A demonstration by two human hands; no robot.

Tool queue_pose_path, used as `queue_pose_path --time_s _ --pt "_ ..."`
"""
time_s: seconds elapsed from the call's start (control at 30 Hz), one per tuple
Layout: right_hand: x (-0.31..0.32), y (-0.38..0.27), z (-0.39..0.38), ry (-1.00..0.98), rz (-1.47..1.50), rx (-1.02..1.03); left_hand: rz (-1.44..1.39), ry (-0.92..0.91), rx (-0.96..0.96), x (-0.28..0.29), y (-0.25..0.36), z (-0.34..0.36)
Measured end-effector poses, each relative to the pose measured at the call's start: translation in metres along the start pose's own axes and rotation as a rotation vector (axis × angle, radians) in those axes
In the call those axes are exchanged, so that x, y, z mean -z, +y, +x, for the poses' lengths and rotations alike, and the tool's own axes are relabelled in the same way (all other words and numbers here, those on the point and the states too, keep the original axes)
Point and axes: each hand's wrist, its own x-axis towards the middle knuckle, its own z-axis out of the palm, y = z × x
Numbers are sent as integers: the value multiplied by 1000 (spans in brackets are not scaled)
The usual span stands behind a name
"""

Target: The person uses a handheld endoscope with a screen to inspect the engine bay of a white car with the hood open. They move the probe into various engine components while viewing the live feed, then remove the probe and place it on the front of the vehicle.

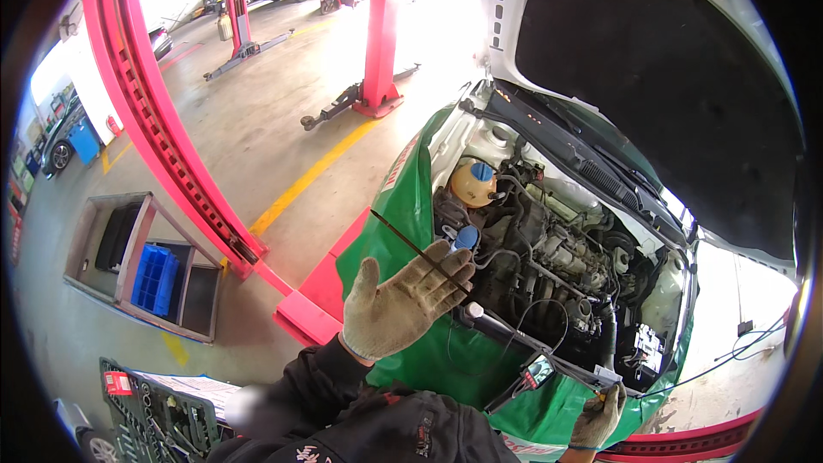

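My left hand [403, 300], in a worn pale work glove, is raised over the car's front left corner. Its palm faces up and the fingers are stretched out. A thin dark rod [411, 244] crosses in front of the fingers; whether it rests on them I cannot tell. At the front right edge of the engine bay, my gloved right hand [597, 420] has its fingers closed around something small, mostly hidden. Between the hands, a handheld device with a lit screen [538, 372] lies on the green fender cover [463, 364]. A thin black cable [564, 315] loops over the engine [561, 244].
The white hood [501, 0] stands raised. A coolant tank [473, 184], a blue cap [466, 237] and a battery [647, 347] sit in the bay. Red lift posts [381, 34], a metal cart [107, 291] and an open tool case [163, 420] are to the left.
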Motion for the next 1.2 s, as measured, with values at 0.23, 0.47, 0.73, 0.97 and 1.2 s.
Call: queue_pose_path --time_s 0.23,0.47,0.73,0.97,1.2 --pt "16 -3 -7 -25 -3 47 110 -157 -26 -20 0 -9" --pt "13 -25 -21 49 -24 22 175 -159 12 -31 1 -17" --pt "17 -32 -25 75 -40 58 182 -129 31 -33 0 -21" --pt "47 -32 -16 -12 -54 0 301 -40 30 -26 3 -25" --pt "74 -33 -7 -206 -255 89 367 64 25 -31 3 -29"
